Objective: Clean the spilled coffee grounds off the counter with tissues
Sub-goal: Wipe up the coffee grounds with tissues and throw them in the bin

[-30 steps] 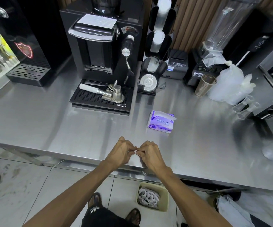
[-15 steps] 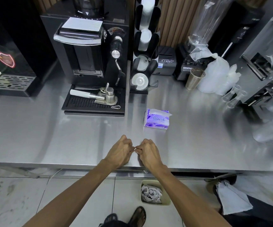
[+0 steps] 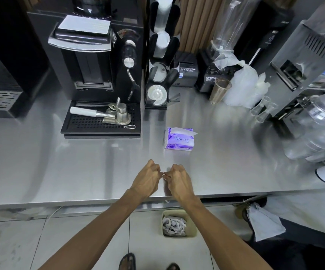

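Left hand (image 3: 146, 180) and right hand (image 3: 178, 181) at lower centre, above front edge of stainless steel table (image 3: 60, 172). Fingers curled, fingertips nearly meeting; anything pinched impossible to tell. Purple-and-white plastic tissue pack (image 3: 179, 139) at centre, on table near hands.

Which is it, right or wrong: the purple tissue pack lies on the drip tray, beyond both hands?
Wrong. In the head view the purple tissue pack lies on the bare counter, right of the drip tray, beyond the left hand and right hand.
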Motion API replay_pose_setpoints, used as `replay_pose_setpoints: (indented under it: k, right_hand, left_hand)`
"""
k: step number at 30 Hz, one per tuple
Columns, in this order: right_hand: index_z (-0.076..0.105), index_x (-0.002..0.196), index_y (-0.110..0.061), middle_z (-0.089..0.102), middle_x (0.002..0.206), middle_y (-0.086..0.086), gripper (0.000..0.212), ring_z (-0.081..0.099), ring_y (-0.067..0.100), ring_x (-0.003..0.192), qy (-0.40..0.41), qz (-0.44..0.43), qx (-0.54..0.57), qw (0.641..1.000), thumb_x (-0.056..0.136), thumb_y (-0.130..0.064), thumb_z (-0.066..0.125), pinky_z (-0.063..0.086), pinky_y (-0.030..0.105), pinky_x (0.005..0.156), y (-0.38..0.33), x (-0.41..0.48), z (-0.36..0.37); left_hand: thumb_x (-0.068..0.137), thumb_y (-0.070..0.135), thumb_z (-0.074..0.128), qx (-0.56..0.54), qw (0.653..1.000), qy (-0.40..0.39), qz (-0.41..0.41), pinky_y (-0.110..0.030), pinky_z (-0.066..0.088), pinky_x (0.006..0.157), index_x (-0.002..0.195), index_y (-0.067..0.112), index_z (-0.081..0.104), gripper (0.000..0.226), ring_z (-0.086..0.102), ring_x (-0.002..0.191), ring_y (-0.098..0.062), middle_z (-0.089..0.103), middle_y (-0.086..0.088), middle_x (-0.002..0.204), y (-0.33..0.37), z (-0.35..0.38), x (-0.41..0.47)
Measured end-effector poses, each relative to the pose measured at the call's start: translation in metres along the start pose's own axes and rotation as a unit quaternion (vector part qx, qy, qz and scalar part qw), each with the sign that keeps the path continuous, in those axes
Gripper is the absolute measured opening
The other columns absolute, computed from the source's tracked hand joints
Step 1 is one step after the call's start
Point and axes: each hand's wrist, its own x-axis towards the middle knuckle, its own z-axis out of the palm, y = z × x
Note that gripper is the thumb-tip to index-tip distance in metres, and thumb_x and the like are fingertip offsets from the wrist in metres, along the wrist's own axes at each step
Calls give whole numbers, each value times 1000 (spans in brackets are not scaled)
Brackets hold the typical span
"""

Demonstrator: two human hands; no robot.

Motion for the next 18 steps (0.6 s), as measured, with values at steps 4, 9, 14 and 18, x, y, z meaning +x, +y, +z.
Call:
replay_pose_setpoints:
  k: [4,9,14,18]
  right_hand:
    - [63,88,-4,58,89,9,21,57,24,81,6,1,-13,1000,94,-24,58,38,28,59,19,-5,-6]
    - [59,63,-2,54,67,12,21,55,28,68,27,-29,-29,999,77,1,73,35,28,45,33,-16,-20]
    - [64,64,-7,56,73,7,19,52,21,75,32,-41,-34,998,82,-3,68,35,28,48,71,-29,-31]
    - [75,83,-12,57,84,4,18,51,17,84,32,-43,27,998,93,-19,61,43,29,59,95,-43,-41]
  left_hand:
    - [56,12,83,13,1000,4,13,-22,29,67,55,22,70,16,53,60,-14,56,6,56,15,6,12]
    - [55,7,83,-9,1000,9,0,-23,31,68,58,20,71,18,53,63,-16,57,5,58,35,13,23]
    - [59,8,84,-59,998,31,-16,-19,31,61,55,18,69,19,55,65,-18,58,5,58,69,12,37]
    - [82,13,73,-131,990,41,-44,-16,32,58,70,17,76,13,53,76,-20,62,2,68,91,16,38]
